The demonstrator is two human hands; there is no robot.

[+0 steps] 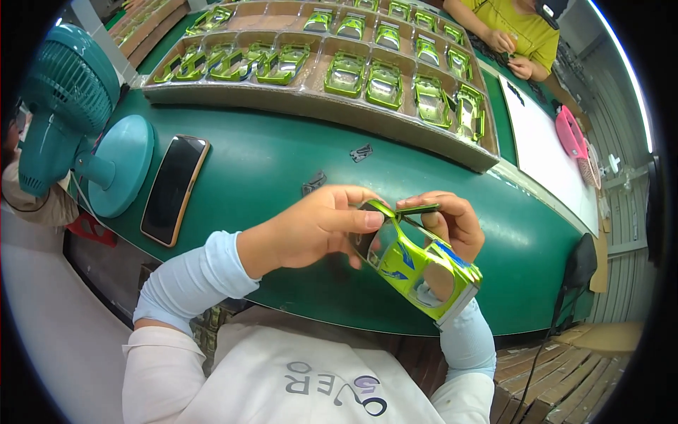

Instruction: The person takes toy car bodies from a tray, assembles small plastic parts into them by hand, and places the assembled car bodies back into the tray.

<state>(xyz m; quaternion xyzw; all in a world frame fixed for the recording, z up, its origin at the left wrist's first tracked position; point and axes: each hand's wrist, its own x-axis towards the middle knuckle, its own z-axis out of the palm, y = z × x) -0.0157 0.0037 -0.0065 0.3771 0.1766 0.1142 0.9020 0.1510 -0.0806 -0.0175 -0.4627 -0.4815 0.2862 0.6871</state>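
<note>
A lime-green plastic toy car body shell [406,267] with blue markings and see-through openings is held up in front of me, tilted. My left hand [321,225] pinches its far left end between thumb and fingers, beside a dark panel there. My right hand [455,220] is closed around the other side, fingers partly hidden behind the shell. Between my right fingers and the shell's top end lies a thin dark green-edged piece [418,209]; whether it is joined to the shell I cannot tell. Two small dark plastic parts, one [314,182] near my left hand and another [361,152] farther off, lie on the table.
A divided cardboard tray [282,106] of similar green shells spans the far side of the green table [261,162]. At left are a phone [174,189] and a teal fan [67,106]. A white board [547,152] and pink basket [571,133] lie right. Another person [544,39] works beyond.
</note>
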